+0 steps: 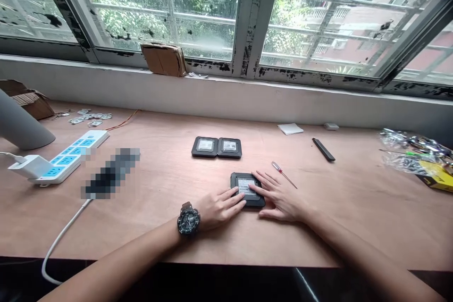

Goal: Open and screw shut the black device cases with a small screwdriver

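1. In the head view, the person's left hand [219, 206] lies flat with its fingers extended, and its fingertips touch the near left part of a flat, black, rounded-rectangular device with a white printed label [247, 189]. A chunky black wristwatch with a dark strap [188, 218] sits on that wrist.
2. The right hand [279, 196] is spread wide, with its fingertips on the device's label from the opposite side. Neither hand curls around the device: both are open and resting on it, not gripping it.
3. The device lies flat on a light-brown wooden tabletop [159, 236], between the two hands and close to the table's near edge.
4. Just beyond it, two similar black rounded devices with white labels [216, 147] lie side by side, touching. A slim precision screwdriver with a red-and-clear handle [282, 173] lies just beyond the right hand's fingers.
5. Farther right are a narrow black bar [323, 149], a small white paper pad [290, 129], and a clear plastic bag of metal parts [410, 148].
6. To the left are a white power strip with blue sockets [67, 160] and a white plug-in charger [30, 166]. A pixelated patch hides part of that area.
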The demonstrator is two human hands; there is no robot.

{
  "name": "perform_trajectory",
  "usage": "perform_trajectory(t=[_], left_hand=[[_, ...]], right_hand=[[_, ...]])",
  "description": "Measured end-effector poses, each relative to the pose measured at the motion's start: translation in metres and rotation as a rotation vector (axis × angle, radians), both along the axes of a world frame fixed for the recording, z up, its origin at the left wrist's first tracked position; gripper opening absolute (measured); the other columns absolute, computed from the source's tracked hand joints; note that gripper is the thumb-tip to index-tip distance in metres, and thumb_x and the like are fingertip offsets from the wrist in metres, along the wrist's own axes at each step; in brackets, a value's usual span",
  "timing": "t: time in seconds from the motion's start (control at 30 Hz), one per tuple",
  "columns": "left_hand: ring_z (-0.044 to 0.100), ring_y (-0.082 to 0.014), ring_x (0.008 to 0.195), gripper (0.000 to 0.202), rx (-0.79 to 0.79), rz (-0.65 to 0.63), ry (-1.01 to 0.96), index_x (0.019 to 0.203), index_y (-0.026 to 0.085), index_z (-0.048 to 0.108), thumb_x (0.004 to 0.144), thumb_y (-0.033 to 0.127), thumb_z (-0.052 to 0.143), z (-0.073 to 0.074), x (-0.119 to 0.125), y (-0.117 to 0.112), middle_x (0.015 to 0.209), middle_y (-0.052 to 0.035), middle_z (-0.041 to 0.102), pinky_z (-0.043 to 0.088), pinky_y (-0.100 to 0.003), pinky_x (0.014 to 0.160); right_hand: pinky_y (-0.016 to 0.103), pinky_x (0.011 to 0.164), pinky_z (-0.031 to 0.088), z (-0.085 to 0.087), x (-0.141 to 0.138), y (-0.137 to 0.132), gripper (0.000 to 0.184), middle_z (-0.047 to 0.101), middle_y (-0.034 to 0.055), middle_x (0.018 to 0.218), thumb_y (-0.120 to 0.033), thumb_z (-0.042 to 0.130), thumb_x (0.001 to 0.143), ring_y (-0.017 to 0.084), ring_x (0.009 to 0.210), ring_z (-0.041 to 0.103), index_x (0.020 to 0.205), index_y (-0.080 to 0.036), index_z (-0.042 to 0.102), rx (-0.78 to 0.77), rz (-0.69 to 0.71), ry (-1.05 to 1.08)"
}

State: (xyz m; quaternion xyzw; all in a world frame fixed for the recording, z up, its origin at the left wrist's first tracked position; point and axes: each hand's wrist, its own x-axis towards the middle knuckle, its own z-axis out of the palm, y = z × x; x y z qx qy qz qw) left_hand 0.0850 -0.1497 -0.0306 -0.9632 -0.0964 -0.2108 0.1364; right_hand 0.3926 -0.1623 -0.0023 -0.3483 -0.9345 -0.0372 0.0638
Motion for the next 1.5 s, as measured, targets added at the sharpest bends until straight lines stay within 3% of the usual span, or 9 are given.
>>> perform_trajectory(t=[0.27, 0.5, 0.63, 0.77, 0.97, 1.23, 1.5], left_hand=[[0.058, -0.0296, 0.131, 0.033, -0.068, 0.049, 0.037, 0.132, 0.007, 0.058, 0.104, 0.01, 0.041, 0.015, 0.003, -0.009, 0.139, -0.0155, 0.062, 0.053, -0.042, 0.107], [0.055, -0.0278, 0.133, 0.033, -0.075, 0.065, 0.0, 0.133, 0.008, 0.058, 0.104, 0.01, 0.043, 0.007, 0.003, -0.008, 0.139, -0.0152, 0.062, 0.051, -0.04, 0.109], [0.057, -0.0284, 0.131, 0.033, -0.067, 0.051, -0.044, 0.132, 0.01, 0.059, 0.103, 0.01, 0.043, 0.006, 0.004, -0.008, 0.138, -0.0134, 0.063, 0.051, -0.044, 0.109], [0.058, -0.0282, 0.13, 0.034, -0.038, 0.057, -0.071, 0.132, 0.011, 0.059, 0.101, 0.009, 0.045, 0.008, 0.004, -0.009, 0.137, -0.0138, 0.064, 0.05, -0.047, 0.109], [0.059, -0.0283, 0.13, 0.033, 0.036, 0.042, -0.029, 0.13, 0.005, 0.06, 0.103, 0.007, 0.042, 0.011, 0.003, -0.013, 0.137, -0.0166, 0.063, 0.052, -0.044, 0.11], [0.057, -0.0256, 0.133, 0.033, -0.101, 0.073, -0.003, 0.131, 0.005, 0.058, 0.103, 0.005, 0.04, 0.017, 0.005, -0.017, 0.138, -0.0178, 0.062, 0.049, -0.041, 0.114], [0.056, -0.0245, 0.134, 0.034, -0.164, 0.104, -0.019, 0.131, 0.007, 0.059, 0.105, 0.006, 0.038, 0.014, 0.005, -0.019, 0.139, -0.0155, 0.062, 0.047, -0.043, 0.116]], right_hand=[[0.068, 0.118, 0.015, 0.004, 0.0, 0.0, 0.089, 0.024, 0.011, 0.166, -0.073, 0.059, 0.085, 0.043, 0.145, 0.036, 0.159, -0.037, 0.026, -0.041, -0.01, 0.002], [0.064, 0.118, 0.024, 0.0, -0.002, -0.003, 0.085, 0.026, 0.0119, 0.165, -0.067, 0.06, 0.089, 0.042, 0.146, 0.035, 0.159, -0.033, 0.027, -0.029, -0.024, 0.04], [0.059, 0.117, 0.031, -0.004, -0.004, -0.007, 0.081, 0.024, 0.0154, 0.166, -0.059, 0.059, 0.093, 0.039, 0.145, 0.039, 0.16, -0.027, 0.027, -0.026, -0.052, 0.069], [0.056, 0.114, 0.038, -0.004, -0.007, -0.009, 0.074, 0.021, 0.0142, 0.167, -0.052, 0.06, 0.095, 0.038, 0.147, 0.036, 0.159, -0.03, 0.031, 0.008, -0.02, 0.076], [0.055, 0.113, 0.04, 0.0, -0.008, -0.013, 0.068, 0.014, 0.0141, 0.168, -0.048, 0.059, 0.097, 0.038, 0.148, 0.034, 0.158, -0.033, 0.032, 0.027, 0.004, 0.048], [0.054, 0.116, 0.037, -0.005, -0.009, -0.015, 0.066, 0.012, 0.0109, 0.169, -0.049, 0.056, 0.099, 0.037, 0.149, 0.031, 0.158, -0.035, 0.03, 0.004, -0.015, 0.065], [0.056, 0.115, 0.037, -0.001, -0.009, -0.017, 0.065, 0.021, 0.0087, 0.167, -0.051, 0.056, 0.098, 0.037, 0.148, 0.034, 0.157, -0.037, 0.032, -0.004, -0.028, 0.094]])
